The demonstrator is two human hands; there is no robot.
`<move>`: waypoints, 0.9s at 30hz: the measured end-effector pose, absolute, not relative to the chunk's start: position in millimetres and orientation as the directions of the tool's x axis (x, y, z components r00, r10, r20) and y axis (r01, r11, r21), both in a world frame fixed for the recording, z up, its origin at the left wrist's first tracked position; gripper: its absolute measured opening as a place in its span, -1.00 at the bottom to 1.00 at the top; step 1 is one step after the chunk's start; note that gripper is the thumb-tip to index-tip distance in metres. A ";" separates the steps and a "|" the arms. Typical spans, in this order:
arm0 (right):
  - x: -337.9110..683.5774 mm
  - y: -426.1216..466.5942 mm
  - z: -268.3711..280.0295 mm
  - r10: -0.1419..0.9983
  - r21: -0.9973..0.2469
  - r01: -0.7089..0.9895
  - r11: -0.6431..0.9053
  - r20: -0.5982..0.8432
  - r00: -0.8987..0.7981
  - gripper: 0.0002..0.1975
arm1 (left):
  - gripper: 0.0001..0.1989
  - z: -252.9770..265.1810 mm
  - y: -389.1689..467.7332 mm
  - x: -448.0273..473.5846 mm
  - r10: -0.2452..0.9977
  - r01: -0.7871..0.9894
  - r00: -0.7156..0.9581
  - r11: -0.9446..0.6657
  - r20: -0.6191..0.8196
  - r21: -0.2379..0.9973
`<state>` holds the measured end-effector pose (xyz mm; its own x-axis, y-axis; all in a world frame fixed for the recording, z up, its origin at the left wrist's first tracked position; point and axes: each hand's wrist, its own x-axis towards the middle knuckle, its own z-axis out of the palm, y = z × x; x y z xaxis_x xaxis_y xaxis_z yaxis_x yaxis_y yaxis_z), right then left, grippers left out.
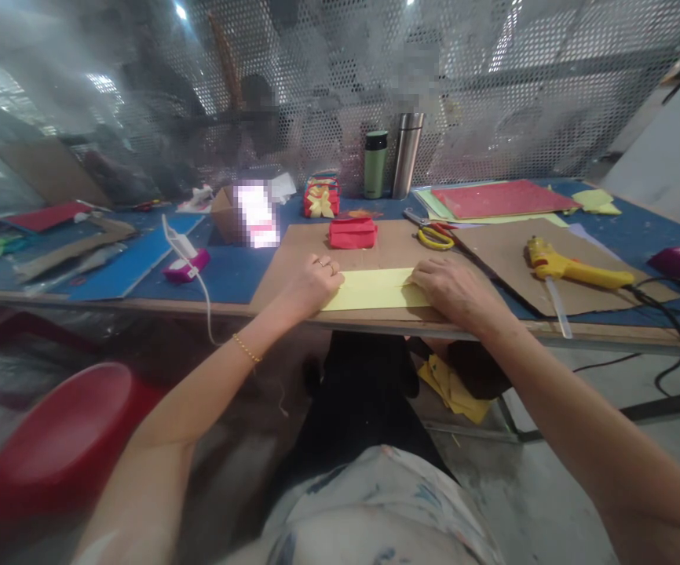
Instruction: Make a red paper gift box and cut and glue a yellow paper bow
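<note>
A pale yellow strip of paper (pixel 374 289) lies across brown cardboard (pixel 293 259) at the table's front edge. My left hand (pixel 317 284) pinches its left end, fingers curled, with a ring and a beaded bracelet showing. At the right end, my right hand (pixel 447 287) grips the strip with bent fingers; the thumb is mostly hidden. Just beyond the paper sits a folded red piece (pixel 352 233). Scissors with yellow handles (pixel 434 237) lie past my right hand. Farther back stands a small red box with a yellow bow (pixel 321 199).
To the right, a yellow glue gun (pixel 581 269) rests on another cardboard sheet, its cable hanging over the edge. A green flask (pixel 374 165) and a steel flask (pixel 407 157) stand at the back. On the left are a purple-and-white power strip (pixel 187 265) and a red chair (pixel 74 424).
</note>
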<state>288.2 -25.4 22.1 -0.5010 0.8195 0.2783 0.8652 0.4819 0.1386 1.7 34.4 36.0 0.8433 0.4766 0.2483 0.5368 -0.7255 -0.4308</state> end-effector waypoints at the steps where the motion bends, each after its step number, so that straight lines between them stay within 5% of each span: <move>1: 288.3 -25.1 21.9 0.821 0.140 0.865 0.482 0.273 -0.502 -0.79 | -0.73 36.1 33.6 1.1 0.482 0.540 0.842 -0.728 0.244 -0.423; 11: 284.6 -27.5 28.2 0.856 0.132 0.885 0.447 0.224 -0.465 -0.78 | -0.66 53.0 28.6 7.6 0.628 0.631 0.772 -0.736 0.102 -0.246; 17: 276.7 -28.3 21.2 0.878 0.198 0.912 0.360 0.257 -0.403 -0.77 | -0.44 51.2 26.5 27.5 0.618 0.607 0.782 -0.726 0.079 -0.324; 27: 253.6 -33.1 20.3 0.817 0.148 0.898 0.415 0.373 -0.439 -0.72 | -0.45 44.1 26.4 39.3 0.652 0.632 0.754 -0.691 0.075 -0.351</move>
